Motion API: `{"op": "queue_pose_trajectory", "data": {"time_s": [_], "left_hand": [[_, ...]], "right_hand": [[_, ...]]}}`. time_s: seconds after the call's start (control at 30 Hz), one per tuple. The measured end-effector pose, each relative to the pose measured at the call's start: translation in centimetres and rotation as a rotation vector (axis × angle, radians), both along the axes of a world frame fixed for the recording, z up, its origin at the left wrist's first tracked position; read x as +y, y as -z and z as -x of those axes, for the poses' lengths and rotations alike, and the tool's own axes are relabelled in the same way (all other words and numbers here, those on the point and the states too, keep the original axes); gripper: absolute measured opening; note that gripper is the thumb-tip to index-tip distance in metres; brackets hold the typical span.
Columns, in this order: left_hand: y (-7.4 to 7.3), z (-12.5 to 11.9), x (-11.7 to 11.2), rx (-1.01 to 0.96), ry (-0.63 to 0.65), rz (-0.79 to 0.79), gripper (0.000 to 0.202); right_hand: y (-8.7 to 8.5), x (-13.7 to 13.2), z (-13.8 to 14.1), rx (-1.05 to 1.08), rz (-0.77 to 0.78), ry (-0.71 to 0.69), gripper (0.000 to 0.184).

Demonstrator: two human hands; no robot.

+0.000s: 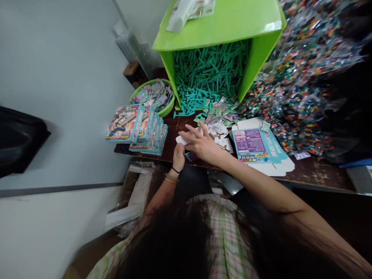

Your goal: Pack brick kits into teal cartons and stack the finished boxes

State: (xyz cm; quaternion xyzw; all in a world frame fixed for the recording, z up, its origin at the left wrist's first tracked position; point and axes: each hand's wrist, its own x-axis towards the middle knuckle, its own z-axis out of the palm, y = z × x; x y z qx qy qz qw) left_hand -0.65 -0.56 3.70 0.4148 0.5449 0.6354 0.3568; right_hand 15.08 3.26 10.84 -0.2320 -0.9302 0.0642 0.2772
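Observation:
A small carton point(190, 156) stands between my hands over the table's front edge, its white flap point(182, 140) turned up and its blue side partly showing. My left hand point(178, 155) is closed around the carton's left side. Over the flap and top, my right hand point(205, 146) has its fingers stretched out and spread, touching the carton. Much of the carton is hidden behind my fingers. Just right of it lie white printed sheets point(223, 145) with pictures on them. An unfolded flat carton point(252, 145), blue and purple, rests further right.
Filled boxes point(124, 123) are stacked at the left, before a green basket point(171, 105) of small packets. A tipped green bin point(261, 58) spills teal plastic pieces point(188, 101). Loose sachets point(222, 112) lie before it. Bags of colourful bits point(299, 93) pile up at the right.

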Motion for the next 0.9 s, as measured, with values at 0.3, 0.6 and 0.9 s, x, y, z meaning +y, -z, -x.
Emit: {"op": "queue_pose_trajectory", "data": {"time_s": [0.3,0.6,0.9], "left_hand": [[0.6,-0.3,-0.3,-0.097,-0.019,0.005,0.059],[-1.4,0.1,1.0,-0.07,0.102,0.021,0.048],[-1.0,1.6,0.4,-0.038,0.24,0.032,0.045]], "right_hand": [[3.3,1.8,-4.6,0.554,0.456,0.324,0.039],[5.6,1.8,-5.6,0.724,0.864,0.189,0.054],[3.9,1.2,-5.7,0.412,0.517,0.085,0.026]]}}
